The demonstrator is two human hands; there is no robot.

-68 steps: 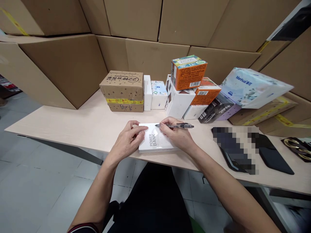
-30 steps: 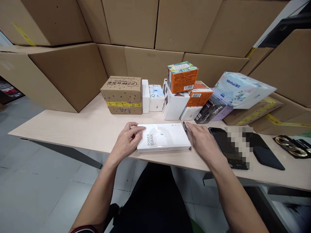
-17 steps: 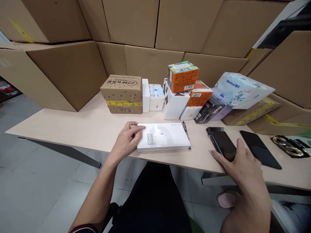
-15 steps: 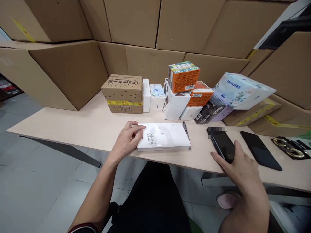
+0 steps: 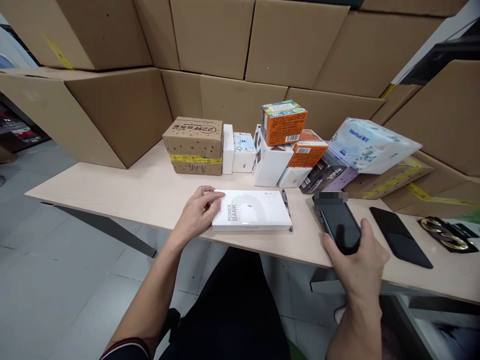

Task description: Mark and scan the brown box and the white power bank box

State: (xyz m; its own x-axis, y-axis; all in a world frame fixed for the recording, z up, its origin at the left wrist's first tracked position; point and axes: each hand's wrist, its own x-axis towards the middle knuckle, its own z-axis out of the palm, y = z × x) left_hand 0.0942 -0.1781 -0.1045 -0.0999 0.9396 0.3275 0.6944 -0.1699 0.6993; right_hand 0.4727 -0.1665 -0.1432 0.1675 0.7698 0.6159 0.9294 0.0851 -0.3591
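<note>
A flat white power bank box [image 5: 260,209] lies near the table's front edge, lettered "POWER BANK". My left hand [image 5: 198,212] is closed on its left end, thumb and fingers at the corner. A dark pen [image 5: 285,199] pokes out past the box's right side. My right hand [image 5: 358,265] grips the near end of a black smartphone [image 5: 340,225], thumb on the left edge and fingers on the right. Whether the phone's far end is off the table I cannot tell. A second flat black device [image 5: 400,237] lies just right of that hand.
Along the back of the table [image 5: 131,195] stand a taped brown carton [image 5: 195,147], a white box [image 5: 272,162], an orange box [image 5: 285,122] on top and a tissue pack [image 5: 375,145]. Gold rings on a black card [image 5: 448,234] lie far right. Large cardboard boxes [image 5: 210,37] wall the back.
My right hand has closed round the near end of the phone and shifted slightly left with it. My left hand stays on the box. The view has shifted a little.
</note>
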